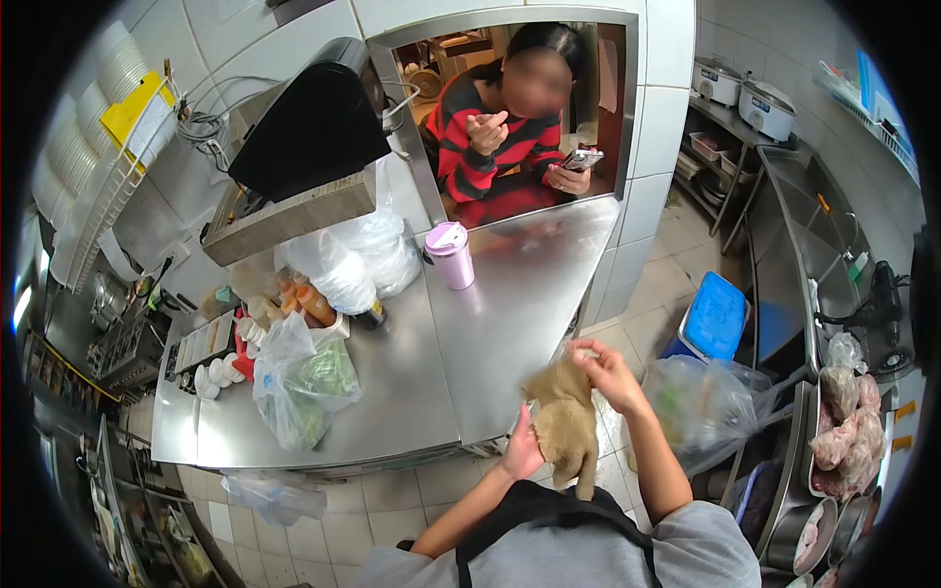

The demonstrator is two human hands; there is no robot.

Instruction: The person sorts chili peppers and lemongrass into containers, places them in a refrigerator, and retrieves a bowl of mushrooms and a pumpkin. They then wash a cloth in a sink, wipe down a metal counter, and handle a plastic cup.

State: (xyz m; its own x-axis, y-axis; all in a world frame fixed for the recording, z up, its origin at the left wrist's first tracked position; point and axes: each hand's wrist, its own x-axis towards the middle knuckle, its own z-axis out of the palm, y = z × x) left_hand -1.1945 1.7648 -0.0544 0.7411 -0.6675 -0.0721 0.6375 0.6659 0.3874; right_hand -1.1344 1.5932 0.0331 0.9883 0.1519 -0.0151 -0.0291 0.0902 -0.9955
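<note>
A tan-brown cloth (pixel 567 423) hangs bunched in front of my body, just off the near edge of the steel counter (pixel 392 402). My right hand (pixel 606 375) pinches its upper right part between thumb and fingers. On the other side, my left hand (pixel 522 448) grips the cloth's left edge, thumb up, with its fingers partly hidden behind the fabric. The lower end of the cloth dangles over my black apron (pixel 529 524).
A pink tumbler (pixel 450 256) stands on the counter beside a serving window, where a person (pixel 510 127) holds a phone. Plastic bags (pixel 306 377) and sauce bottles (pixel 312 302) sit leftward. At right are a blue cooler (pixel 716 316), a clear bag (pixel 701 407) and bagged meat (pixel 848 436).
</note>
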